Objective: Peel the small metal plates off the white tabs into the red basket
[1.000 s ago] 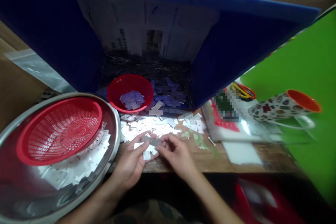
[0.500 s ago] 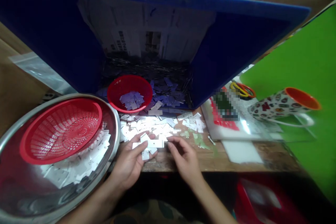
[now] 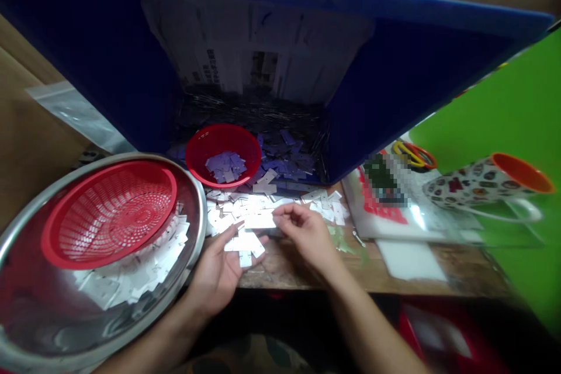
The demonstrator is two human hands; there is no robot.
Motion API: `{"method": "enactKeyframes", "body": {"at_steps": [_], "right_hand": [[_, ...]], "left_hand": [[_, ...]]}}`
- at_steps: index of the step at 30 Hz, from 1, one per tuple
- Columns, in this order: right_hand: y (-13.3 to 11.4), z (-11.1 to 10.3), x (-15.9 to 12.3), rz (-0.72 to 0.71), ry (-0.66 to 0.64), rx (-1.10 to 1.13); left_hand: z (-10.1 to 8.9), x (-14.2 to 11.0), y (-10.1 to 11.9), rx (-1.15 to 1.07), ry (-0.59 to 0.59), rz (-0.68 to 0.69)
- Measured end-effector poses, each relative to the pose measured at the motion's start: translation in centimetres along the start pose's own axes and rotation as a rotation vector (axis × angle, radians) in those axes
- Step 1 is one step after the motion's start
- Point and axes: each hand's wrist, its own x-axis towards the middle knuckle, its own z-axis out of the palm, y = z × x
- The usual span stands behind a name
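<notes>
**Right hand has come in and now pinches a plate above the left palm**

Compared with half a second ago: the right hand [image 3: 309, 236], then apart from the plates with thumb and fingers free, has moved inward and up. The left thumb, then pressed across a plate, is now lifted off the stack. The whole view has also shifted slightly.

Right hand: thumb and fingertips closed together on the right-hand end of one pale flat plate [image 3: 259, 221]. The plate lies roughly level, in front of the bright scatter of plates. Contact between its left end and the left thumb: cannot tell.

Left hand: [image 3: 217, 274] palm up, fingers loosely open, thumb raised; it supports a small fanned stack of plates [image 3: 245, 243]. Exact count unclear, glare.

Surroundings: loose plates [image 3: 223, 210] are spread on the wooden table [image 3: 302, 274] just beyond the hands. Behind them, at the mouth of the blue bin [image 3: 394, 70], a red bowl [image 3: 194, 158] contains more plates. To the left, a metal basin [image 3: 26, 327] has a tilted red colander [image 3: 74, 234] in it, with further plates [image 3: 131, 280] beside and partly under the colander. Green scraps [image 3: 338, 238] lie to the right of the hands. Farther right, a patterned mug [image 3: 473, 182] is seen tilted.
</notes>
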Motion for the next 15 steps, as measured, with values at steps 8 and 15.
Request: {"method": "enactKeyframes", "body": {"at_steps": [8,15], "right_hand": [[-4.4,2.3,3.3,-0.243,-0.016,0.07],[2.0,1.1,-3.3,-0.48,-0.136,-0.693]], "left_hand": [[-0.6,-0.3,0.0,-0.009,-0.023,0.009],[-0.5,0.0,0.0,-0.04,-0.033,0.031]]}}
